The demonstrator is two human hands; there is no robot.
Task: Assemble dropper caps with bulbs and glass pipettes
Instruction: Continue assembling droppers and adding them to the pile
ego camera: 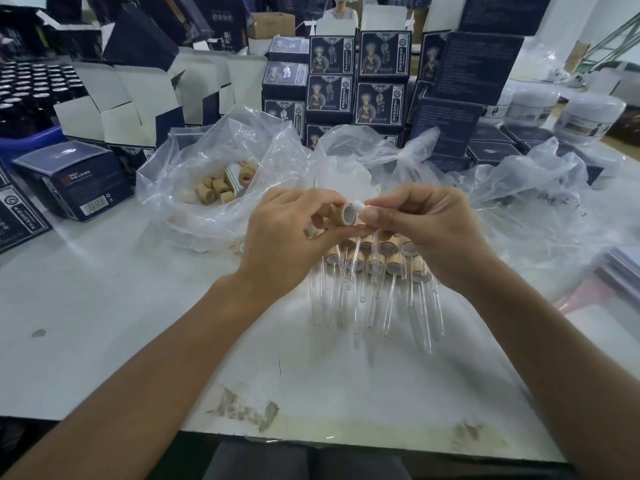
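Finished droppers [377,268] lie on the surface [138,323] below my hands. My left hand [287,237] pinches a cap [343,214]; right hand [426,226] fingers pinch a white bulb [358,206] at its mouth. I judge bulb seating is under way; next, push it through squarely. Bag [207,174] of caps sits behind, clear.

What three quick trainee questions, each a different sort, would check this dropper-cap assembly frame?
1. True or false: the left hand grips a wooden dropper cap.
2. The right hand pinches: A) a white rubber bulb, B) a barcode label, C) a jar lid?
3. Where do the finished droppers lie relative to the hands?

Key: 1 true. 2 A. 3 On the white table, right below the hands, pipettes pointing toward the person.
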